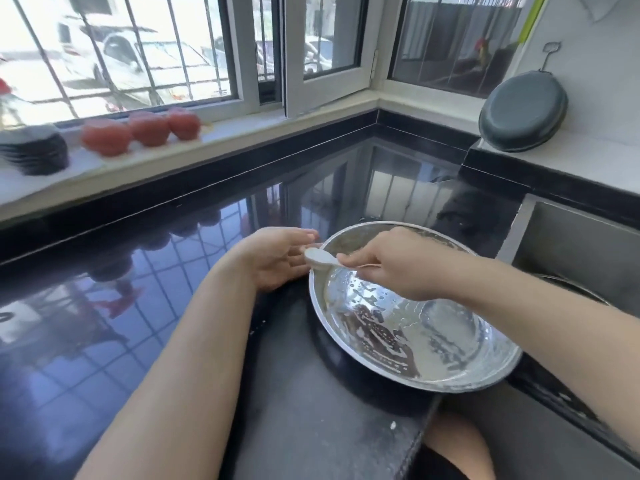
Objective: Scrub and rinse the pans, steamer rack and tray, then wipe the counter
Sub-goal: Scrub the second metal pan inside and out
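A round steel pan [446,344] smeared with white and brown residue lies on the black counter [173,271], its near edge past the counter's front edge. My right hand [398,263] reaches over the pan and pinches the handle of a white spoon [320,258], whose bowl points left at the pan's left rim. Beside that rim is my left hand [277,258], palm turned inward with relaxed fingers close to the spoon's bowl; I cannot tell whether they touch it.
A steel sink [571,244] is sunk into the counter at the right. A dark oval pan [523,110] leans against the right wall. On the windowsill stand three red bowls [145,129] and stacked dark plates [34,150]. A window sash [329,53] opens inward.
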Available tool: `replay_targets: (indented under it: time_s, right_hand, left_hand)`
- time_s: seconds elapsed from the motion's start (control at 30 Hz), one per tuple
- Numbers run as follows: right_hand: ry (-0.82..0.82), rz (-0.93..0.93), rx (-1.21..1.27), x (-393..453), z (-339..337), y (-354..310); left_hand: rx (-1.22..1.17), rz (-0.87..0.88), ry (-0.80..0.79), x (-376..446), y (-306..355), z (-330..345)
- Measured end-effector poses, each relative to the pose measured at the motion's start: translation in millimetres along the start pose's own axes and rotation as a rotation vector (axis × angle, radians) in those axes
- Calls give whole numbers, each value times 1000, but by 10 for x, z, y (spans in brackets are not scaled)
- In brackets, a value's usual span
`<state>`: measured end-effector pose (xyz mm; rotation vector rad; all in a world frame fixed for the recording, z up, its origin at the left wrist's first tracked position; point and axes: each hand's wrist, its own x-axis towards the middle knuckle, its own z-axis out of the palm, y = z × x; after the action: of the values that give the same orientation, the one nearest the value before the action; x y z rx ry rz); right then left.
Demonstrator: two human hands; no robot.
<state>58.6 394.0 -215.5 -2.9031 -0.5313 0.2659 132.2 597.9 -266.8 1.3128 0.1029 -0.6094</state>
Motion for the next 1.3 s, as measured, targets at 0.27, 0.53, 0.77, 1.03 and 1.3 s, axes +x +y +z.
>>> replay_targets:
  time_s: [0.27,0.53,0.77,1.03,1.3]
  right_hand:
    - [-65,-111,62,-266,16,-91]
    - [-116,-208,74,-1042,143,-25]
    - [-57,-81,-58,-1754,176,240]
    - [-35,163,-101,-2335,20,732]
    - [-42,404,-224,-1560,-336,1371]
  left_hand:
    - [534,13,30,-107,80,49]
    - [811,163,265,-87,47,274]
    - [1154,286,435,-4,-115,504]
    - [1390,442,557,133,-287,520]
    - [1471,536,582,187,-329,481]
